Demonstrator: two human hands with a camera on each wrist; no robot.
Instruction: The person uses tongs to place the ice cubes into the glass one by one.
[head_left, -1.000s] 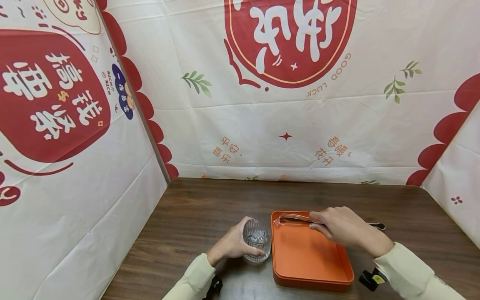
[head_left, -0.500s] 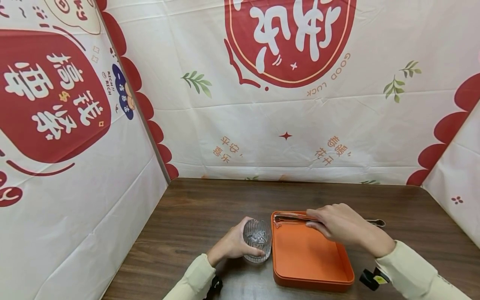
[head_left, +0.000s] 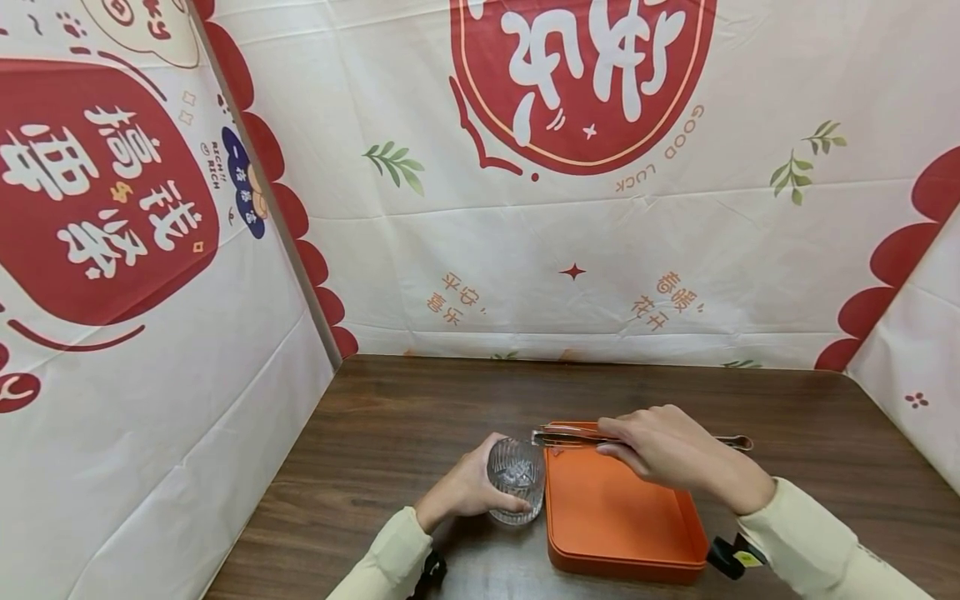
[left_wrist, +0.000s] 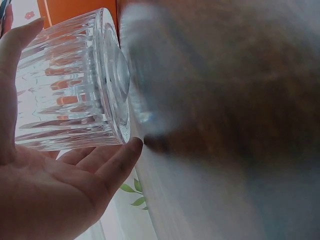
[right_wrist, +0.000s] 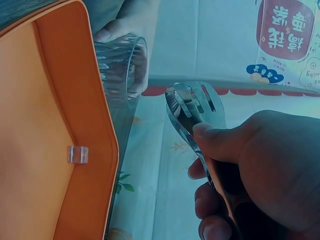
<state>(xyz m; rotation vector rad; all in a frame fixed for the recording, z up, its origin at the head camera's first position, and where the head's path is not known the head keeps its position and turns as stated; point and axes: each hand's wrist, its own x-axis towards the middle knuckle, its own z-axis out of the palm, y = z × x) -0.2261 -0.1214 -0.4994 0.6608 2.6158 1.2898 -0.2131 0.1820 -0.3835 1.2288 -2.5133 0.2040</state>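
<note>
My left hand (head_left: 474,485) grips a clear ribbed glass (head_left: 516,483), thumb on one side and fingers on the other. The left wrist view shows the glass (left_wrist: 75,85) tilted in that hand. In my right hand (head_left: 667,450) are metal serving tongs (head_left: 573,437), with one slotted end (right_wrist: 200,105) and one spoon-like end. Their tips are near the glass rim, over the left edge of the orange tray (head_left: 615,517). Whether something sits between the tips I cannot tell. A small clear cube (right_wrist: 77,154) lies in the tray's far left corner.
The tray stands on a dark wooden table (head_left: 405,400), just right of the glass. White printed cloth (head_left: 420,242) hangs behind the table and on both sides. A black wrist device (head_left: 729,557) shows beneath the right sleeve.
My right hand has moved left with the tongs, whose tips rose from the tray's far left corner to near the glass rim. The left hand and glass have stayed almost still.
</note>
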